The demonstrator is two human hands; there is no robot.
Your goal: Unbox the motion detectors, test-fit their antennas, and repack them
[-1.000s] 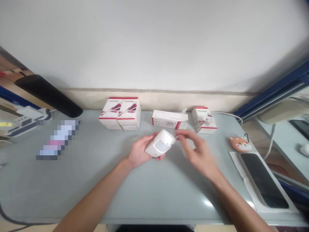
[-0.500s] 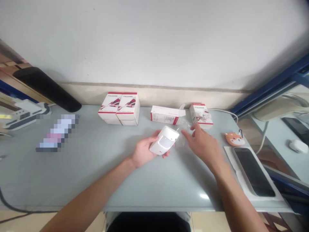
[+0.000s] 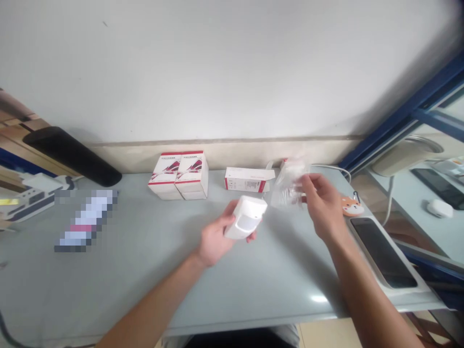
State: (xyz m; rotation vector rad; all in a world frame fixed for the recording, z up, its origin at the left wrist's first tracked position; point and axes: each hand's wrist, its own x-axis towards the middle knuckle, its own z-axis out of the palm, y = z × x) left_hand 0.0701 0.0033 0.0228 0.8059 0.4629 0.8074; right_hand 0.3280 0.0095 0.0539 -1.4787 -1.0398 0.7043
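My left hand [image 3: 214,238] is closed around a white plastic motion sensor [image 3: 246,218], held just above the grey table [image 3: 152,270] near its middle. My right hand [image 3: 322,203] is raised to the right of it and pinches a clear plastic bag [image 3: 288,186], which hangs blurred in front of a red and white box at the back. The two hands are apart, with the bag close to the sensor's upper right corner.
Two red and white boxes [image 3: 181,175] stand side by side at the back, with a flat white box [image 3: 246,180] to their right. A fox-shaped charm [image 3: 351,207] and a dark phone [image 3: 382,251] lie at the right. A black cylinder [image 3: 70,154] leans at the left.
My right hand reached to the back right, took the clear plastic bag off the table and lifted it. My left hand kept hold of the sensor and tilted it slightly.
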